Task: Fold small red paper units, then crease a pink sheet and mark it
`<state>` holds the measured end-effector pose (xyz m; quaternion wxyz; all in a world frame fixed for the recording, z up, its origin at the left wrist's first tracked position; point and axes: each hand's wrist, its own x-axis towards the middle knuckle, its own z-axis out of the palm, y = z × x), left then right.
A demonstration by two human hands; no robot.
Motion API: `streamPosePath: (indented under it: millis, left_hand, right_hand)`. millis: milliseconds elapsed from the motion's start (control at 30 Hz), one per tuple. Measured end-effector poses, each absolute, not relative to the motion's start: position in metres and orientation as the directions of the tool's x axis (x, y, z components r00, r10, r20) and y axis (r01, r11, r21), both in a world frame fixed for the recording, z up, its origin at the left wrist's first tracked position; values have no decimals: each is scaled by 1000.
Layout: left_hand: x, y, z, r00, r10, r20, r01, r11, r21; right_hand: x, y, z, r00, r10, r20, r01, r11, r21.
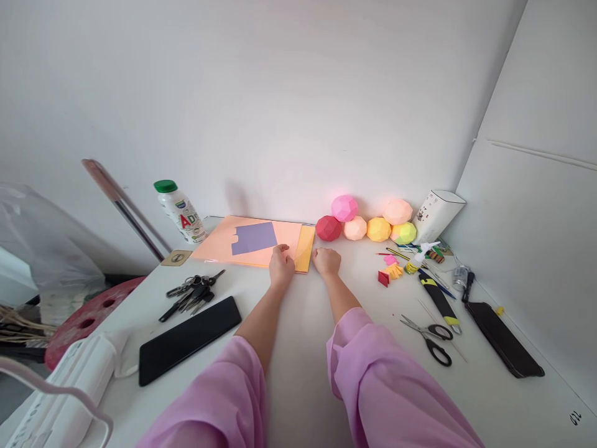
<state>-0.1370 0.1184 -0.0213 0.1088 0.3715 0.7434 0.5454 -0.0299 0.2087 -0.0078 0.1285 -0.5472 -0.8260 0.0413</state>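
My left hand [282,269] rests with loosely curled fingers on the right part of a stack of peach paper [214,247], where a yellow-orange strip of paper [305,247] shows. On that stack lies a purple sheet [255,238] with a notch cut from its left edge. Just right of the stack, my right hand [327,262] is closed in a fist on the white table; nothing shows in it. Behind it, against the wall, sit several faceted paper balls, among them a red one [328,228] and a pink one [344,208].
At right lie scissors [431,336], a utility knife [439,301], a glue bottle [417,260], folded paper pieces [390,272] and a black case [504,339]. At left are a phone [190,340], keys [194,292], a white bottle [181,213] and a power strip [69,392].
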Motion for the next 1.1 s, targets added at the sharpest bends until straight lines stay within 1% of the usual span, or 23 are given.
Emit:
streamPosePath:
  millis: [333,733,933,1100]
  left_hand:
    - [-140,122,-22,-676,705,214,489,213,846]
    - [-143,124,-27,-637,730,248,590,256,765]
    - [-139,123,-24,-621,729,290,668,297,682]
    - [-137,119,-22,-655,695,296,693,397,601]
  right_hand:
    - [-29,207,-8,-368,915,164,904,394,-168]
    - [-28,205,-7,-369,913,173,907,394,-146]
    - [-27,204,-7,-367,912,180,907,394,-147]
    - [-27,203,-6,-364,913,185,906,393,-155]
